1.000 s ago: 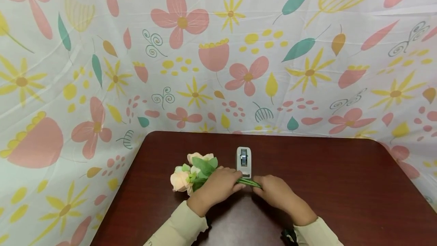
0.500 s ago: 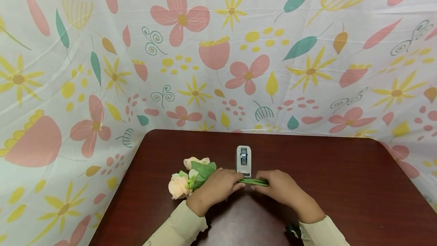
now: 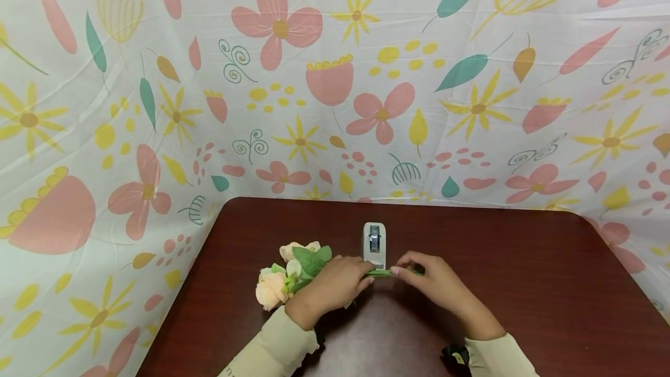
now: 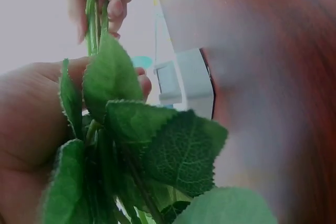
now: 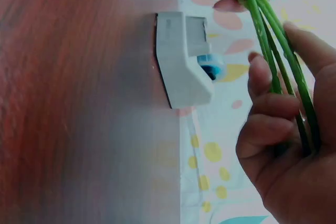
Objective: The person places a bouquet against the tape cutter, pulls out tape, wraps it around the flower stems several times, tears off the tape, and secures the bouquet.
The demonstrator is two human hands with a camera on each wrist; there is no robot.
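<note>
A bunch of peach artificial-looking roses [image 3: 273, 288] with green leaves [image 4: 184, 153] lies across my left hand [image 3: 335, 281], blooms to the left. The left hand grips the green stems [image 3: 381, 273] just below the leaves. Farther right, my right hand [image 3: 442, 287] has its thumb and curled fingers around the lower part of the stems. In the right wrist view, the stems spread slightly apart between the thumb and fingers [image 5: 275, 116] of that hand. A light grey tape dispenser [image 3: 374, 246] stands just behind the stems, its tape roll upright.
The dark red-brown wooden table [image 3: 523, 272] spans the lower view. Behind it and to the left hangs a white cloth [image 3: 324, 150] printed with flowers and leaves. A black wrist strap [image 3: 456, 356] shows at the right sleeve.
My right hand has shifted right along the stems, with its fingers lifting and re-gripping. The blooms have tipped slightly down and left. The left hand stays nearly in place.
</note>
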